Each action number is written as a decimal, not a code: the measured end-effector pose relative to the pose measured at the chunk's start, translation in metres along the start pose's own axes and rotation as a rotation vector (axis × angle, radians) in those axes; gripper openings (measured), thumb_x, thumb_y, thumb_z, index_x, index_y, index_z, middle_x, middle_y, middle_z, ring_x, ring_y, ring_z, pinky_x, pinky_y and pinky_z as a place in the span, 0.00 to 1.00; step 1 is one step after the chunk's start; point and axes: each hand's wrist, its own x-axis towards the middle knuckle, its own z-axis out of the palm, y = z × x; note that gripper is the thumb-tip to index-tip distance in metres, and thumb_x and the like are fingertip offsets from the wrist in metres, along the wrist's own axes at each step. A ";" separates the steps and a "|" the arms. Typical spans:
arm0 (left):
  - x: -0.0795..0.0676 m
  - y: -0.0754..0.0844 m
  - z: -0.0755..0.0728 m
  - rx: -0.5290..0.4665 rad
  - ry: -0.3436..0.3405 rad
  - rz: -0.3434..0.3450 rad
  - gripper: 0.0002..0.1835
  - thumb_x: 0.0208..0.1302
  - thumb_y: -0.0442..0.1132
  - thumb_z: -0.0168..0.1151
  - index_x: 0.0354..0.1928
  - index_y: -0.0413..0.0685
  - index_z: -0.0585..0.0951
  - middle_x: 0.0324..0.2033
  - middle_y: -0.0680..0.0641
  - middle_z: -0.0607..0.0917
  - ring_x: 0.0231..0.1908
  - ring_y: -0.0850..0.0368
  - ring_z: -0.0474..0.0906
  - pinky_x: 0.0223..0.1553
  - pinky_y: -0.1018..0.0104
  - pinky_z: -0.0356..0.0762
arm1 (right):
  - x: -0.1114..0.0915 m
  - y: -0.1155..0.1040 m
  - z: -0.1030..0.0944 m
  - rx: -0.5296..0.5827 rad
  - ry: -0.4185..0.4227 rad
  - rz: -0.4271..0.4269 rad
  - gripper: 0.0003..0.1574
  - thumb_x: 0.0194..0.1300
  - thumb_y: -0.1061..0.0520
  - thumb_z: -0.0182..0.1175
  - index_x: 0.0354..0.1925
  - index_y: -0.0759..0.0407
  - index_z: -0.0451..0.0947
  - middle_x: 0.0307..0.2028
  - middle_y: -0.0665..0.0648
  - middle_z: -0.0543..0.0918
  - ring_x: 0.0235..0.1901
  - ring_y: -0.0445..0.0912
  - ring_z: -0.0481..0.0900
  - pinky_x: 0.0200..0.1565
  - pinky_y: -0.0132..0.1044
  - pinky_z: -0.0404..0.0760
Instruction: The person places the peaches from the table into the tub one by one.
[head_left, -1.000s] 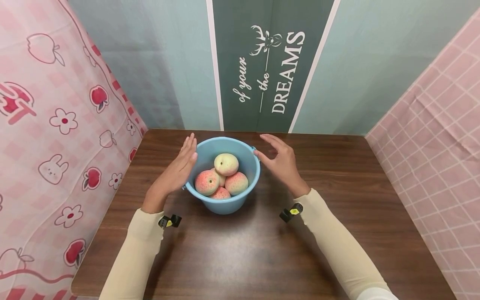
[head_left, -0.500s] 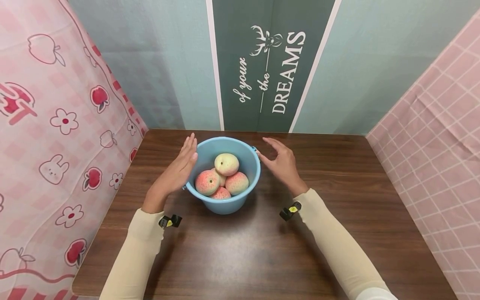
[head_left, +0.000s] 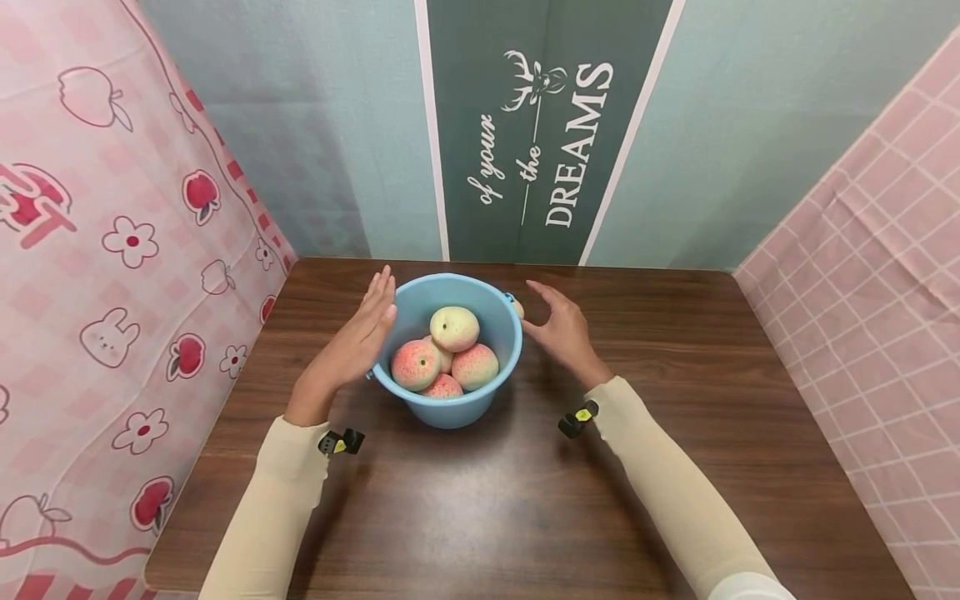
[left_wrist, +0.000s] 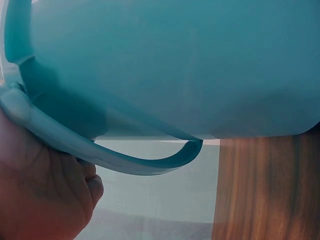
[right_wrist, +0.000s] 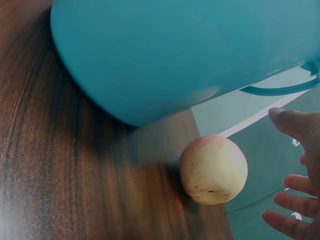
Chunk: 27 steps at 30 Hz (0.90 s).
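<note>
A light blue bucket [head_left: 455, 410] stands on the table, holding several peaches, among them a pale yellow one [head_left: 454, 328] on top and a red-speckled one [head_left: 416, 365]. My left hand [head_left: 352, 337] lies with straight fingers along the bucket's left side; in the left wrist view its palm is against the bucket's handle [left_wrist: 135, 165]. At the bucket's right, my right hand [head_left: 561, 332] is spread, thumb apart from the fingers, with nothing in its grasp. One more peach [right_wrist: 213, 169] sits on the table outside the bucket, mostly hidden behind its rim in the head view.
The brown wooden table [head_left: 480, 517] ends at a grey-green back curtain [head_left: 322, 167] with white lettering. A pink patterned cloth [head_left: 97, 275] hangs on the left and a pink checked one [head_left: 885, 250] on the right.
My right hand has shifted slightly right and toward me, away from the bucket's rim. The peach outside now shows beside the rim. My left hand and the bucket have stayed in place.
</note>
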 end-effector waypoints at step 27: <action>0.000 0.002 0.000 0.003 -0.012 -0.017 0.31 0.75 0.54 0.26 0.73 0.53 0.38 0.73 0.56 0.33 0.71 0.59 0.25 0.69 0.48 0.36 | 0.001 0.025 0.027 -0.002 -0.091 0.088 0.46 0.50 0.49 0.73 0.65 0.48 0.66 0.62 0.56 0.71 0.57 0.53 0.73 0.53 0.56 0.72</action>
